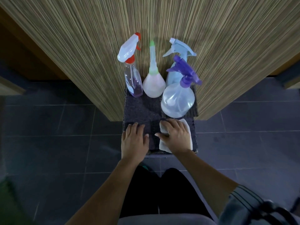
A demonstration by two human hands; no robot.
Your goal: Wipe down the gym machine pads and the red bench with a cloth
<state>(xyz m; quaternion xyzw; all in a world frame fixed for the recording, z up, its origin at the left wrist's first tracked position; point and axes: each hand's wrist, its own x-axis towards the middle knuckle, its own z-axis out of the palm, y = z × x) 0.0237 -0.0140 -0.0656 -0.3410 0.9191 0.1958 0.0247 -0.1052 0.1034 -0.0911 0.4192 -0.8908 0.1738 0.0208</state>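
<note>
Dark grey floor tiles (pixel 48 120) spread out on both sides of a tall panel of striped wood grain (pixel 162 17), and a small table (pixel 141 108) topped with dark carpet stands against its foot.

Four spray bottles stand along the far half of the table. At the left is a slim clear bottle with a red trigger (pixel 132 78) and a little violet liquid at the bottom. Just beside it is a round white bottle with a long green-tipped nozzle (pixel 153 86). At the right a pale blue bottle (pixel 172 77) stands at the back. Directly in front of it is a round clear bottle with a purple trigger (pixel 177 101).

A white cloth (pixel 186 127) lies on the near right part of the table, just in front of the purple-trigger bottle. The right hand (pixel 176 135) rests flat on the cloth with its fingers spread and its thumb out to the side. The left hand (pixel 134 140) lies palm down on the bare carpet beside it, fingers straight and holding nothing. The two hands are near each other but do not touch. Both forearms reach forward from the bottom of the view, above dark trousers (pixel 162 192).
</note>
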